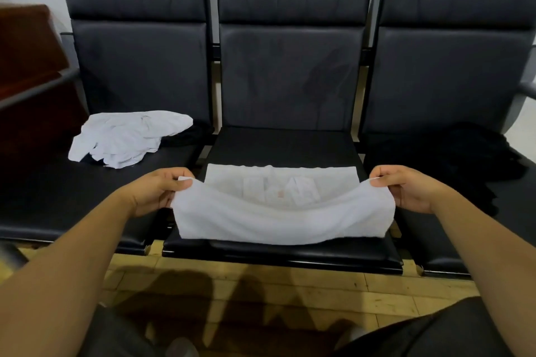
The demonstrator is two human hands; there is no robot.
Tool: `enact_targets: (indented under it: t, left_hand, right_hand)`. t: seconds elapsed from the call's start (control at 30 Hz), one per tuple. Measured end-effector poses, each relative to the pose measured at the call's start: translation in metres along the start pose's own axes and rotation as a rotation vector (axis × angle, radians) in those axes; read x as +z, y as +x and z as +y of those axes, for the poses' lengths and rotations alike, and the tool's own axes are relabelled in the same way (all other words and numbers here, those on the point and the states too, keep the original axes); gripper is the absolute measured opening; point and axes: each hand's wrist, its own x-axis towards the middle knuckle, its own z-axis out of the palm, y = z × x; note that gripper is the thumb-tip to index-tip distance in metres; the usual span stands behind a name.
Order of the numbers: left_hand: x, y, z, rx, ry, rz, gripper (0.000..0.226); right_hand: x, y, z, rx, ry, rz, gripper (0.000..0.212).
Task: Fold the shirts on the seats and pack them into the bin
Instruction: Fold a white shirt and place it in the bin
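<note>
You hold the white shirt (284,217) by its two near corners, one in each hand. Your left hand (156,191), in the middle left of the frame, pinches one corner between thumb and fingers. Your right hand (406,191), in the middle right, pinches the other corner in the same way. Both hands are closed on the cloth, not spread.

The far half of the shirt lies flat on the middle seat (284,142), in the centre of the frame. The near half is lifted and hangs in a soft curve between your hands. I think you hold it this way so that the near edge can go over the flat part and make one clean fold. The two hands are well apart, so the edge is stretched and should not wrinkle. The flat part rests on the seat, so the seat carries it like a work surface.

A loose pile of white shirts (127,136) waits on the seat at the left of the frame, with something dark (185,135) just beside it. Dark clothes (470,153) lie on the seat at the right; I cannot tell if they are folded. The bin is not in the picture, so packing seems not yet possible from here.
</note>
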Motion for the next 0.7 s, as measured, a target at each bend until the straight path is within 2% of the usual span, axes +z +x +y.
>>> enact_targets:
  t: [0.1, 0.2, 0.4, 0.53, 0.7]
  left_hand:
    - [0.002, 0.005, -0.003, 0.027, 0.031, 0.077, 0.051]
    - [0.007, 0.015, 0.0, 0.093, 0.023, 0.21, 0.011]
    - [0.01, 0.053, 0.0, 0.141, 0.021, 0.395, 0.014]
    - [0.004, 0.085, -0.008, 0.128, 0.02, 0.584, 0.01]
    - [0.005, 0.122, -0.023, 0.043, 0.195, 0.722, 0.014]
  right_hand:
    - [-0.001, 0.005, 0.003, -0.029, -0.011, 0.093, 0.007]
    - [0.0, 0.016, 0.005, -0.068, 0.015, 0.228, 0.012]
    - [-0.006, 0.052, -0.004, -0.126, 0.017, 0.415, 0.015]
    - [-0.014, 0.085, -0.01, -0.115, -0.107, 0.447, 0.012]
    - [-0.01, 0.13, 0.015, -0.012, -0.225, 0.591, 0.006]
